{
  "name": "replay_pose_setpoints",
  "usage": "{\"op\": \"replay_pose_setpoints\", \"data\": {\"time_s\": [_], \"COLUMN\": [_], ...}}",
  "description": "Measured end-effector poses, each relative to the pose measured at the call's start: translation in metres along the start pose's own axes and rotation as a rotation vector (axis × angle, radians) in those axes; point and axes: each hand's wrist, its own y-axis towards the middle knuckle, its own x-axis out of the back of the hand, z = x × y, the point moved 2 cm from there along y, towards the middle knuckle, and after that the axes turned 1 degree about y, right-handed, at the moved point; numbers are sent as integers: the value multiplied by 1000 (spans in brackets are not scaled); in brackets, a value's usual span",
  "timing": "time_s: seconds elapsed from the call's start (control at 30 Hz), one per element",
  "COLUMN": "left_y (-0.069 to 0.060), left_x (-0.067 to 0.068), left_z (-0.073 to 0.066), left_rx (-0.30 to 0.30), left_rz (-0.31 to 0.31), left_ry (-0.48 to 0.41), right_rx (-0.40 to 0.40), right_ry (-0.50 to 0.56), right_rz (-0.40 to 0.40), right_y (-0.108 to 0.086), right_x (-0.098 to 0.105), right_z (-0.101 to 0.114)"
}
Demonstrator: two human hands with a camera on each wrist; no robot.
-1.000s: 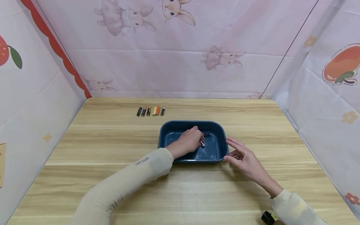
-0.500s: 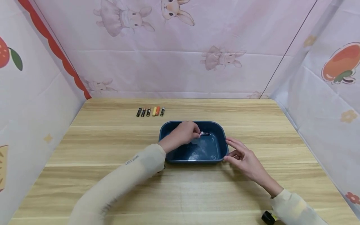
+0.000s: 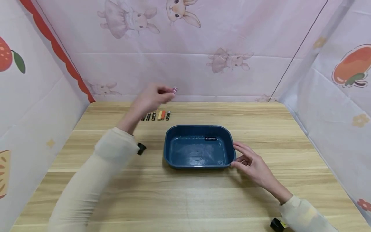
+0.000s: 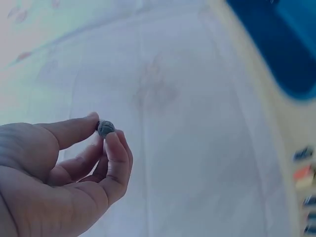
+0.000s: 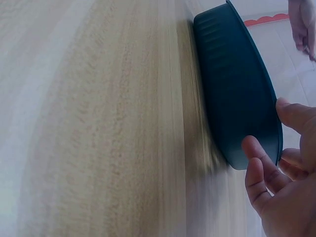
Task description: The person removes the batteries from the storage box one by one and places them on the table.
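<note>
My left hand [image 3: 152, 98] is raised above the far edge of the table and pinches a small pinkish battery [image 3: 175, 90] between thumb and fingertips. In the left wrist view, only the grey round end of the battery [image 4: 105, 129] shows. A dark blue plastic bin [image 3: 200, 166] stands on the table, with one dark battery [image 3: 210, 139] lying by its far inner wall. My right hand [image 3: 252, 164] touches the outside of the bin's right end, fingers spread and lightly bent; the right wrist view shows the thumb [image 5: 294, 116] at the rim.
Several batteries, among them an orange battery [image 3: 163, 115], lie in a row on the wooden table [image 3: 203, 196] behind the bin. Patterned cloth [image 3: 188, 74] walls the back and sides. A black object [image 3: 277, 225] is by the right sleeve.
My left hand has taken the pinkish battery out of the bin and moved up and left, beyond the battery row. The right hand has stayed against the bin.
</note>
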Motion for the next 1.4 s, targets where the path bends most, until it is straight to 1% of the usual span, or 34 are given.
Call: {"op": "replay_pose_setpoints", "data": {"time_s": [0.13,0.27,0.37,0.43,0.5,0.6,0.73,0.83,0.93,1.03,1.23,1.4], "left_y": [-8,-14,-15,-15,-13,-7,4,12,15,17,22,27], "left_x": [41,72,88,96,99,99,92,83,75,67,51,40], "left_z": [5,14,26,36,49,70,104,126,144,157,181,198], "left_rx": [51,99,130,157,180,236,296,299,294,287,336,352], "left_rz": [-114,-233,-302,-324,-336,-332,-328,-319,-298,-292,-245,-205], "left_ry": [-44,-92,-116,-139,-157,-156,-130,-109,-88,-90,-65,-70], "right_rx": [-3,-8,-16,-23,-30,-33,-29,-22,-24,-33,-36,-34], "right_ry": [-1,0,2,0,-3,-8,-5,-3,-9,-14,-10,-19], "right_rz": [5,11,14,16,18,19,20,19,18,20,22,19], "right_y": [1,2,2,2,2,2,2,2,2,2,2,1], "right_x": [0,-1,-1,-1,-1,-1,-1,-1,-1,-1,-1,-1], "right_z": [0,0,0,0,1,1,1,2,2,1,1,1]}}
